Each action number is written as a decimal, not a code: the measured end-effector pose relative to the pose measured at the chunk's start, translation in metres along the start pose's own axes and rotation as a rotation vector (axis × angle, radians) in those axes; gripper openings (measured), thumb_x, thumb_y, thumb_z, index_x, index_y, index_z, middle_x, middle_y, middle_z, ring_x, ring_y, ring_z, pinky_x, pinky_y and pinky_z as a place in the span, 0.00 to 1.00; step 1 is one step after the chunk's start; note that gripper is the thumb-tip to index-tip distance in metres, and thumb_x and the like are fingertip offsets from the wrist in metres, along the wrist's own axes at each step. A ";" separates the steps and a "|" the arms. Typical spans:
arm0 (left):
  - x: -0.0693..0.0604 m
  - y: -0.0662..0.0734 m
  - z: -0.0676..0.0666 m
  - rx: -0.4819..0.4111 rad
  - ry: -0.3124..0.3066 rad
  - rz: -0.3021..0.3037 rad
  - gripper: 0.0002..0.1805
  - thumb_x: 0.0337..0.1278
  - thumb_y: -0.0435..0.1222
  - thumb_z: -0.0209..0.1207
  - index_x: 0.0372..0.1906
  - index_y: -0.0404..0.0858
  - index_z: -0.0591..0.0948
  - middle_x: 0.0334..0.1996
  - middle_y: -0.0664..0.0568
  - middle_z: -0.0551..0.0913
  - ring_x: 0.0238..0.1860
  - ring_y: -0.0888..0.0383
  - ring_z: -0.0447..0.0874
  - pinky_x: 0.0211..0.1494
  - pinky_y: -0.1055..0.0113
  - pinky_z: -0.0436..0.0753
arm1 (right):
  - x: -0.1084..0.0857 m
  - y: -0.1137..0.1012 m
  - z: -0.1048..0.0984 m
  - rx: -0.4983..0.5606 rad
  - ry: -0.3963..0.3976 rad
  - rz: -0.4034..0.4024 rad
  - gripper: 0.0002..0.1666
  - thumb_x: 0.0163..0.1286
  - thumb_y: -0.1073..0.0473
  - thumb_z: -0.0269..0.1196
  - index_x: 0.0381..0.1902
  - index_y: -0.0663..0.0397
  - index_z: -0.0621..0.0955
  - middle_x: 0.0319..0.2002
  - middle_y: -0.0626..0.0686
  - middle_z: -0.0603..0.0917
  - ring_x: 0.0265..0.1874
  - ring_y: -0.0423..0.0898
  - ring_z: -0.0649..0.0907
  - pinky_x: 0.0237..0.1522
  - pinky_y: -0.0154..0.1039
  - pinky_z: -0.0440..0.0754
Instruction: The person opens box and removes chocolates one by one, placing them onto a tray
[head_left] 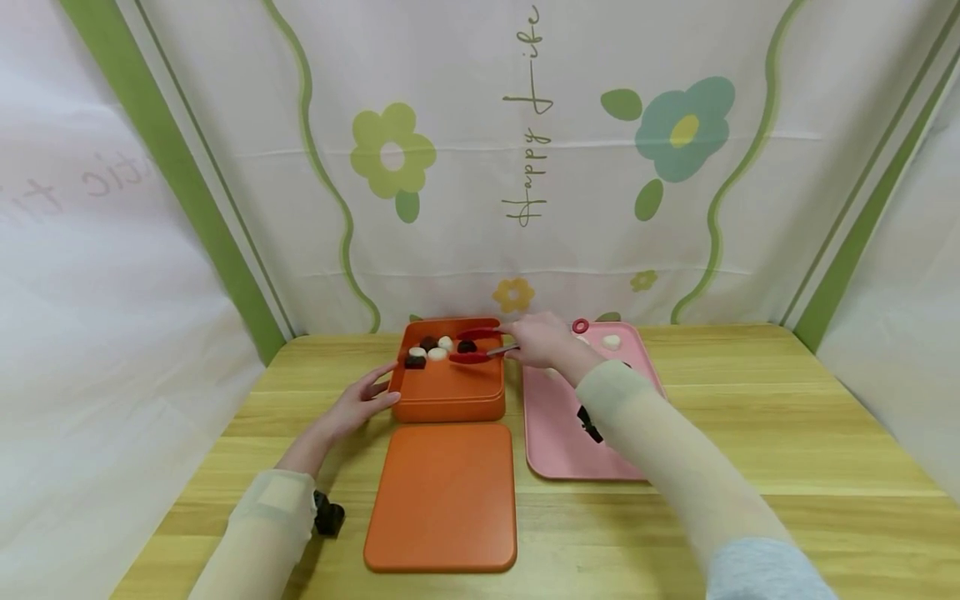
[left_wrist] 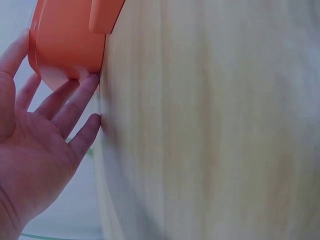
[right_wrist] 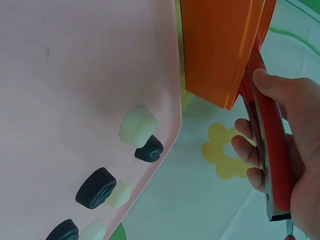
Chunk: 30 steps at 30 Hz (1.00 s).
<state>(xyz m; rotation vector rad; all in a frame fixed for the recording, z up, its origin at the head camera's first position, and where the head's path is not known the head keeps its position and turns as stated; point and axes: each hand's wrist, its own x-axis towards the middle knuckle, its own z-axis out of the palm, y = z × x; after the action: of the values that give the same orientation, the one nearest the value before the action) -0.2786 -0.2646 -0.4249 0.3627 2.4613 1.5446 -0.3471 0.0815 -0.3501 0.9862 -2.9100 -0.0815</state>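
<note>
The right hand [head_left: 542,340] grips red-handled tongs [right_wrist: 274,145], whose red tips [head_left: 471,358] reach into the orange box [head_left: 450,410]. Between the tips lies a dark piece [head_left: 467,346]; whether they touch it cannot be told. White pieces [head_left: 437,354] and dark pieces [head_left: 415,362] lie in the box's back left part. With fingers spread and nearly straight, the left hand [head_left: 363,406] touches the box's left side; in the left wrist view the fingertips of this hand [left_wrist: 42,135] meet the orange wall [left_wrist: 70,45].
A pink tray [head_left: 570,450] right of the box holds white pieces [right_wrist: 137,126] and dark pieces [right_wrist: 96,188], partly hidden by the right arm in the head view. The orange lid [head_left: 442,500] lies in front of the box. A patterned curtain [head_left: 465,233] hangs behind the wooden table [head_left: 750,400].
</note>
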 end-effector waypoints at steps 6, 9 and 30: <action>0.000 0.000 0.000 -0.003 -0.001 -0.006 0.37 0.69 0.42 0.56 0.77 0.42 0.54 0.74 0.36 0.51 0.73 0.37 0.50 0.69 0.41 0.55 | 0.001 0.000 0.001 -0.003 0.010 0.017 0.30 0.66 0.45 0.66 0.63 0.48 0.78 0.49 0.51 0.84 0.41 0.49 0.82 0.42 0.44 0.80; 0.000 0.001 0.000 -0.007 -0.001 -0.008 0.37 0.69 0.42 0.57 0.77 0.42 0.54 0.74 0.36 0.51 0.72 0.37 0.50 0.69 0.41 0.56 | 0.002 0.002 0.002 0.002 0.021 0.029 0.31 0.66 0.46 0.66 0.65 0.49 0.77 0.49 0.51 0.85 0.41 0.49 0.82 0.43 0.45 0.80; 0.001 0.001 -0.001 0.002 -0.005 -0.007 0.38 0.69 0.43 0.56 0.77 0.41 0.54 0.74 0.35 0.52 0.72 0.36 0.50 0.69 0.41 0.57 | 0.002 0.002 0.000 0.019 -0.021 0.026 0.29 0.66 0.46 0.66 0.62 0.48 0.79 0.45 0.50 0.85 0.39 0.48 0.80 0.42 0.44 0.79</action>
<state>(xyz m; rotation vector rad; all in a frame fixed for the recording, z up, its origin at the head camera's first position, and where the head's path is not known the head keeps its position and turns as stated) -0.2797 -0.2647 -0.4240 0.3571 2.4578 1.5366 -0.3499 0.0815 -0.3496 0.9557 -2.9472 -0.0637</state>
